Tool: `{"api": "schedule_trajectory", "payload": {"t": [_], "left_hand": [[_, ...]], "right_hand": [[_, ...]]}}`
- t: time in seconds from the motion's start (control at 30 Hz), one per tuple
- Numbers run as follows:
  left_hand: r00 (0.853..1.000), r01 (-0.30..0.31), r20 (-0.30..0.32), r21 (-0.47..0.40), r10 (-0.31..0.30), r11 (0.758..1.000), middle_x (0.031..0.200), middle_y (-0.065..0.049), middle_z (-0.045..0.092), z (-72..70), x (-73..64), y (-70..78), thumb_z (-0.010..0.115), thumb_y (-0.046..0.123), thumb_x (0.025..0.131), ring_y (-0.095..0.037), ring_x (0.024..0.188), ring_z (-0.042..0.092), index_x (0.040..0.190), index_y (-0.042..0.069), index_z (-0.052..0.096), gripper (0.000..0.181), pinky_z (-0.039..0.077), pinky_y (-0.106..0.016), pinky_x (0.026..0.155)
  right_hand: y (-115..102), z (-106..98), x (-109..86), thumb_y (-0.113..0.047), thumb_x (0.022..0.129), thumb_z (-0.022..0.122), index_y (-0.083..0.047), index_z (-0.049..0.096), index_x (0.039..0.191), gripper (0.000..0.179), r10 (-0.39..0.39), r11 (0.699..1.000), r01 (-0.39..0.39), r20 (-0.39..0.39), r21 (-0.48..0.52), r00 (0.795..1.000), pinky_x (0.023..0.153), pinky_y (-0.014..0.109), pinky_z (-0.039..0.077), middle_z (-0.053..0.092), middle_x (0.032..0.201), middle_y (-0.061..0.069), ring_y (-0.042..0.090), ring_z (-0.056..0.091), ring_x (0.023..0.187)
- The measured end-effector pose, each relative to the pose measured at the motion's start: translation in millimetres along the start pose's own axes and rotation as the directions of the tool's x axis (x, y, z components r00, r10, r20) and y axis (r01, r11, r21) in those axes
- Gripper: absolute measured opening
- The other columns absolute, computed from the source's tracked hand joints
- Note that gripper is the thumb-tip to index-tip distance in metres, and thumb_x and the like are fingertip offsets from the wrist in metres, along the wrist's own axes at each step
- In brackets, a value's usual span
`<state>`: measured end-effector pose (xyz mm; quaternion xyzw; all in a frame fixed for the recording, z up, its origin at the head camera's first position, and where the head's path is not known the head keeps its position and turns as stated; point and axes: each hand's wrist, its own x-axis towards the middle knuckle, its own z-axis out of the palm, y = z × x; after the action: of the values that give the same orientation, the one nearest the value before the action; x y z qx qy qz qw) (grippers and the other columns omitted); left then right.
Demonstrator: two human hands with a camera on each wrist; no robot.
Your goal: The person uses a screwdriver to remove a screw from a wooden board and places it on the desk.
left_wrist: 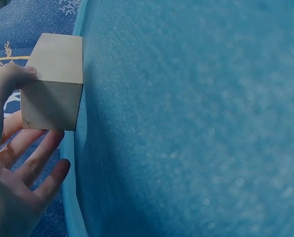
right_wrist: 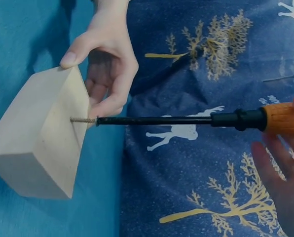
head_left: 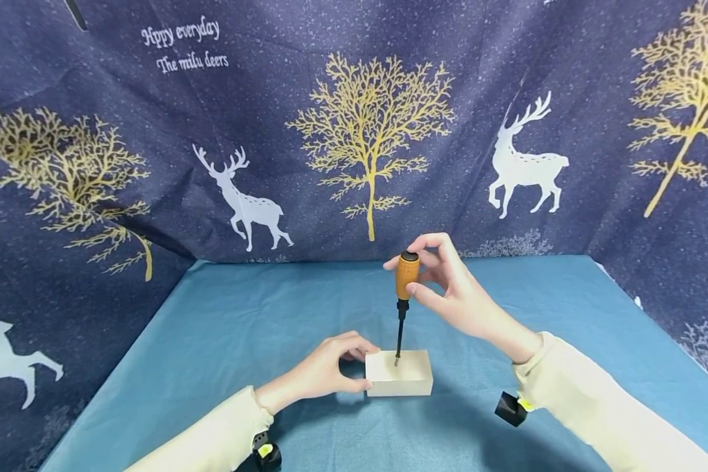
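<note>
A pale wooden block (head_left: 410,377) lies on the blue cloth. My left hand (head_left: 333,367) grips its left end, thumb on the near side and fingers at the far side. In the right wrist view a screw (right_wrist: 83,120) stands in the block's top face, much of its thread showing. The tip of a screwdriver (right_wrist: 157,120) meets the screw's head. My right hand (head_left: 448,288) holds the screwdriver's orange handle (head_left: 407,275) between thumb and fingers, one finger at the black end cap. The shaft stands nearly upright over the block.
Blue cloth (head_left: 224,341) covers the table. Behind it hangs a dark blue curtain (head_left: 354,39) printed with white deer and golden trees. A black wrist camera (head_left: 510,410) sits at the right sleeve, and another camera (head_left: 267,455) at the left.
</note>
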<state>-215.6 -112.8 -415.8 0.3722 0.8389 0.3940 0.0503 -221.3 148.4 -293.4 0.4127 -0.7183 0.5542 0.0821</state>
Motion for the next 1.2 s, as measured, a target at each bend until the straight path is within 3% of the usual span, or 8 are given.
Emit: {"api": "schedule_trajectory", "payload": {"t": [0.1,0.27,0.43,0.57,0.67,0.9,1.07,1.2], "left_hand": [[1.000,0.015,0.003,-0.002,-0.015,1.000,0.115,0.007,0.066,0.3,-0.4,-0.3,0.082,0.023,0.081,-0.004,0.100,0.065,0.122,0.024,0.065,0.044,0.055,-0.027,0.093],[1.000,0.025,0.008,-0.009,-0.025,1.000,0.117,0.007,0.066,0.2,-0.3,0.2,0.081,0.023,0.081,-0.005,0.101,0.065,0.123,0.024,0.065,0.045,0.055,-0.027,0.093],[1.000,0.026,0.009,-0.009,-0.026,1.000,0.116,0.007,0.065,-0.2,0.3,0.8,0.082,0.023,0.080,-0.004,0.101,0.065,0.122,0.024,0.065,0.045,0.054,-0.026,0.093],[1.000,0.018,0.004,-0.013,-0.018,1.000,0.115,0.007,0.066,-0.5,-0.1,0.6,0.082,0.023,0.080,-0.004,0.100,0.065,0.122,0.025,0.065,0.045,0.054,-0.026,0.092],[1.000,0.019,0.002,-0.011,-0.019,1.000,0.115,0.008,0.066,0.1,-0.1,-0.5,0.082,0.023,0.080,-0.004,0.100,0.065,0.122,0.025,0.065,0.045,0.054,-0.026,0.092],[1.000,0.023,0.001,-0.012,-0.023,1.000,0.116,0.008,0.066,1.2,0.4,-2.8,0.082,0.024,0.080,-0.003,0.100,0.064,0.121,0.025,0.065,0.044,0.054,-0.025,0.093],[1.000,0.020,0.003,-0.016,-0.020,1.000,0.116,0.007,0.065,0.6,-0.2,-1.9,0.082,0.023,0.080,-0.004,0.100,0.065,0.121,0.025,0.065,0.044,0.054,-0.026,0.093],[1.000,0.025,0.008,-0.020,-0.024,0.999,0.116,0.008,0.065,0.0,-0.6,-1.7,0.082,0.023,0.080,-0.004,0.101,0.065,0.122,0.026,0.065,0.045,0.054,-0.026,0.093]], "right_hand": [[-1,3,1.2,0.001,0.088,0.070,-0.003,0.033,0.125,0.053,0.041,0.993,-0.051,-0.091,-0.109,0.995,0.078,0.026,0.057,0.058,0.119,0.010,0.010,0.063,0.096],[-4,3,2.3,0.000,0.084,0.075,-0.003,0.035,0.122,0.056,0.111,0.984,-0.129,-0.144,-0.125,0.983,0.078,0.025,0.057,0.053,0.109,0.009,0.012,0.061,0.090],[-8,-5,1.6,-0.001,0.088,0.070,-0.004,0.040,0.124,0.047,0.119,0.991,-0.121,-0.042,-0.064,0.992,0.089,0.027,0.056,0.057,0.120,0.005,0.010,0.064,0.106],[-8,-9,1.3,0.006,0.095,0.057,0.000,0.037,0.129,0.039,0.035,0.997,-0.039,0.071,0.063,0.997,0.091,0.031,0.057,0.060,0.122,0.007,0.016,0.064,0.115],[-7,-8,0.3,0.010,0.096,0.048,0.000,0.031,0.132,0.040,-0.011,0.997,0.005,0.087,0.076,0.996,0.089,0.031,0.056,0.063,0.119,0.009,0.017,0.065,0.112],[-7,2,-0.6,0.005,0.091,0.063,-0.005,0.040,0.126,0.043,-0.007,0.983,-0.008,-0.083,-0.184,0.996,0.073,0.026,0.051,0.063,0.117,0.008,0.008,0.062,0.100],[-8,5,0.1,-0.001,0.082,0.077,-0.008,0.049,0.123,0.051,0.030,0.967,-0.078,-0.195,-0.242,0.980,0.073,0.020,0.054,0.057,0.119,0.001,0.003,0.061,0.092],[-8,4,-0.6,-0.002,0.084,0.076,-0.013,0.056,0.126,0.048,0.020,0.966,-0.070,-0.199,-0.250,0.980,0.077,0.020,0.056,0.062,0.118,0.000,0.003,0.062,0.090]]}}
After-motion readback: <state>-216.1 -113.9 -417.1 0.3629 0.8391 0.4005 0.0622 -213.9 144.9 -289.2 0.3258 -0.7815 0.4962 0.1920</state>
